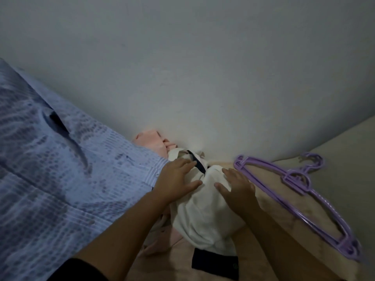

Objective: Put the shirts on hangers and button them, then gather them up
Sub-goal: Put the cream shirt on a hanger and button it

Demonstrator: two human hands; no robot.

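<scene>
The two forearms reach in from the bottom edge, the left one ending in a dark sleeve point(81, 270). The left hand point(175, 182) lies flat on the near-left side of the white shirt point(203, 216), fingers straight and slightly spread, fingertips at its dark collar trim point(197, 164). The right hand point(236, 188) rests on the shirt's right side with fingers spread wide, gripping nothing. The white shirt sits bunched in the middle of the bed point(334, 179), against the wall point(192, 67). A blue patterned shirt point(60, 169) lies spread to the left, touching the left hand's wrist. A pink garment point(151, 142) is crumpled behind it by the wall. Purple hangers point(300, 187) lie stacked just right of the right hand.
</scene>
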